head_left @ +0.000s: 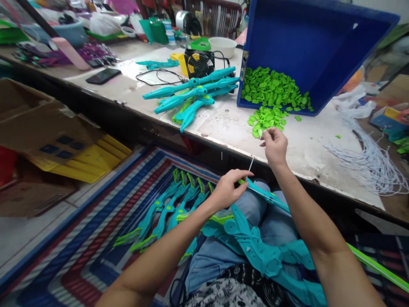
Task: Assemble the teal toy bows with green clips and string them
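A teal toy bow (255, 247) with green tips lies across my lap. My left hand (227, 188) is closed in a pinch on the bow's upper limb tip and on a thin white string (251, 163). My right hand (274, 146) is raised above it at the table edge, fingers pinched on the string's upper end. Just beyond my right hand lie small green plastic pieces (266, 118) spilled from a tipped blue crate (306, 47).
Several teal bow parts (191, 91) lie on the worn table (319, 145) near a small black fan (200, 63). White strings (370, 164) pile at the right. Assembled bows (166, 209) lie on the striped mat below. A phone (102, 76) and cardboard (35, 128) are left.
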`<state>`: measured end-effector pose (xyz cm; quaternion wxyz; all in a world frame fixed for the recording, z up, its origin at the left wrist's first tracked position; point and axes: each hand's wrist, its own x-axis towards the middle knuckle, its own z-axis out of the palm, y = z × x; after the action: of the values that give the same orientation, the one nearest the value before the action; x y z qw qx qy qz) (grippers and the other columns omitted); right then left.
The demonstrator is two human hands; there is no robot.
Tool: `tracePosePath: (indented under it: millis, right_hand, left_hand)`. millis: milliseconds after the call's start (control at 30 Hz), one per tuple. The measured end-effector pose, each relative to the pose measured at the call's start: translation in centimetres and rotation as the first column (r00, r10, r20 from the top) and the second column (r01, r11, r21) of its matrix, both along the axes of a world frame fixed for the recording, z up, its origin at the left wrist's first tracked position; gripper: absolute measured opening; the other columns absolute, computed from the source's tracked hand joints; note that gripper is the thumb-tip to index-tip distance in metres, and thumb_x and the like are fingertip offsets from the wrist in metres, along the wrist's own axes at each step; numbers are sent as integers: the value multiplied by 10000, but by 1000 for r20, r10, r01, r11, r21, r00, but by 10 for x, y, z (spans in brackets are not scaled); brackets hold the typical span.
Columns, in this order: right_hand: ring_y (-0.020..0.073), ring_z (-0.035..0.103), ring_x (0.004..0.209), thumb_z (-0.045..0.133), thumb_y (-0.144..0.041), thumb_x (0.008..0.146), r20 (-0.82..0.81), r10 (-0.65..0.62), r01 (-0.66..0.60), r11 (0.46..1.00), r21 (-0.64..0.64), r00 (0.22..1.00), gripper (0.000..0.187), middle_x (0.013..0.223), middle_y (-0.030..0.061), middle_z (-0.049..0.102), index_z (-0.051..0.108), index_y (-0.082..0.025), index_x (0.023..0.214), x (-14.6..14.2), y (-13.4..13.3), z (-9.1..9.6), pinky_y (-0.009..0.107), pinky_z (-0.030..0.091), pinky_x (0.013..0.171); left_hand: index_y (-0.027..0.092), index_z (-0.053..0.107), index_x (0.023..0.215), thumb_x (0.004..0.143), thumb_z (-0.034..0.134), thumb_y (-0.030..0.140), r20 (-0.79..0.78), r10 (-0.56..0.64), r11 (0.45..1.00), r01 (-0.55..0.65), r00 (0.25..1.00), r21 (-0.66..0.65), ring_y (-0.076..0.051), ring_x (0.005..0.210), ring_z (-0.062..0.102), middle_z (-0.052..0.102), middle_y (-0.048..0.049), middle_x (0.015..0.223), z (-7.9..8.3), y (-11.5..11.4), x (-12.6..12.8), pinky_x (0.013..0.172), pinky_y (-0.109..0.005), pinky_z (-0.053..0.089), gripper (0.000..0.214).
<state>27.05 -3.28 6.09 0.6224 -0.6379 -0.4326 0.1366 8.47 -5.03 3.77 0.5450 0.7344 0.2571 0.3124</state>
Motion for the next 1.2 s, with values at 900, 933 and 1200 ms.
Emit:
tracePosePath:
  millis: [900, 933, 1200]
  right_hand:
    - [163, 577, 794, 540, -231, 883, 305, 114, -124, 992, 14, 946, 116, 837, 38, 583, 612, -204, 796, -62, -124, -25, 310, 510, 690]
    - [159, 570, 775, 540, -233, 884, 303, 108, -116, 993, 8, 947, 123, 819, 33, 582, 605, -203, 784, -62, -124, -23, 305, 503, 679]
    - [198, 525, 853, 544, -160, 877, 635, 169, -246, 969, 34, 754, 107, 849, 55, 578, 623, -222, 841, -77, -135, -15, 368, 472, 773]
  left_hand:
    - [135, 662, 669, 622, 795, 456, 69, 335, 718, -207, 939, -665, -99, 589, 549, 633, -30, 668, 15, -28, -7, 492, -192, 396, 351]
    - [130, 662, 630, 626, 779, 510, 28, 290, 730, -202, 957, -653, -85, 522, 506, 609, -28, 613, 14, -29, -10, 440, -190, 344, 397]
    - [132, 628, 619, 463, 865, 415, 46, 69, 486, 7, 997, -874, -89, 522, 492, 554, -3, 580, 24, -37, -21, 440, -189, 333, 401]
